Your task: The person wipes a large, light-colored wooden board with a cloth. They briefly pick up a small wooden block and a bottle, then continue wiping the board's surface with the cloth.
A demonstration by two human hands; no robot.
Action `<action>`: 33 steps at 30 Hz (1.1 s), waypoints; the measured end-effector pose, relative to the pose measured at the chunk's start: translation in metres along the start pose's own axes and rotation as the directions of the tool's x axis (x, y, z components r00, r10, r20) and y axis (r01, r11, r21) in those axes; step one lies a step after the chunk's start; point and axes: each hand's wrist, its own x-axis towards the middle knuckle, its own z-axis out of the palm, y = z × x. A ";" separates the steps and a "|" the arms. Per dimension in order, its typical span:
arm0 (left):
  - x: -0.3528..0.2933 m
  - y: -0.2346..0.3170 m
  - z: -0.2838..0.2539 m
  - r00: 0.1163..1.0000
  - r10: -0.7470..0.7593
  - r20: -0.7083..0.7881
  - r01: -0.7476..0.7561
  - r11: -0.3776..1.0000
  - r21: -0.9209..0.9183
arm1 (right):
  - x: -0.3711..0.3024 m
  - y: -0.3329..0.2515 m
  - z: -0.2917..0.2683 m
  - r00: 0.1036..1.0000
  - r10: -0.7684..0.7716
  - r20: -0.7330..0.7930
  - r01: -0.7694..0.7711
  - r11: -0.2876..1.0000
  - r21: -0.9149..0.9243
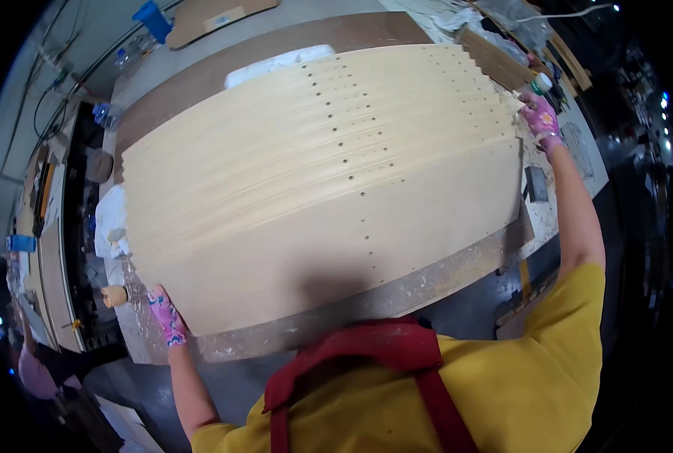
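Overlapping pale wooden panels (238,174) lie fanned in steps across the worktable, with rows of small dark holes through them. The nearest panel (291,279) shows its broad face. At its lower left corner is my left hand (168,317) in a pink patterned glove, fingers stretched along the edge and touching it. My right arm reaches out to the far right corner of the stack. There my right hand (542,121), in a pink flowered glove, is closed around something small and whitish that I cannot make out. A green-capped container (540,83) stands just beyond it.
A stained board (397,291) lies under the panels' near edge. White cloth (112,219) and a tan roll (114,295) sit at the left, a dark block (536,184) at the right. Behind are a blue container (152,21) and a wooden box (495,57). Another person (38,370) is at far left.
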 end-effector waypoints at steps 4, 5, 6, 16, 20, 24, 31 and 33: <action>-0.011 -0.008 -0.011 0.999 -0.031 -0.032 0.030 0.998 -0.050 | -0.054 -0.090 0.049 0.956 -0.278 0.091 0.290 0.944 -0.156; -0.010 -0.012 -0.007 0.998 -0.054 -0.031 0.051 0.994 -0.101 | -0.067 -0.131 0.058 0.982 -0.085 0.168 0.071 0.994 0.087; -0.006 -0.017 -0.007 0.999 -0.047 -0.028 0.045 0.996 -0.083 | -0.076 -0.158 0.070 0.955 -0.252 0.154 0.247 0.968 0.050; -0.009 0.003 -0.018 0.993 0.063 0.098 -0.079 0.983 0.168 | -0.157 -0.480 0.263 0.419 -0.785 0.457 0.575 0.619 0.535; -0.029 0.037 0.004 0.988 0.152 0.040 -0.155 0.894 0.420 | -0.129 -0.394 0.173 0.641 -0.583 0.499 0.312 0.792 0.525; -0.036 0.061 0.020 0.988 0.083 0.128 -0.087 0.996 0.031 | -0.138 -0.304 0.147 0.722 -0.509 0.468 0.535 0.840 0.090; -0.034 0.083 0.017 0.957 0.180 0.229 -0.130 0.967 -0.217 | -0.212 -0.541 0.329 0.365 -0.917 0.158 0.821 0.398 0.409; -0.032 0.081 0.016 0.961 0.190 0.201 -0.141 0.962 -0.236 | -0.232 -0.621 0.349 0.323 -0.844 0.428 0.760 0.501 0.414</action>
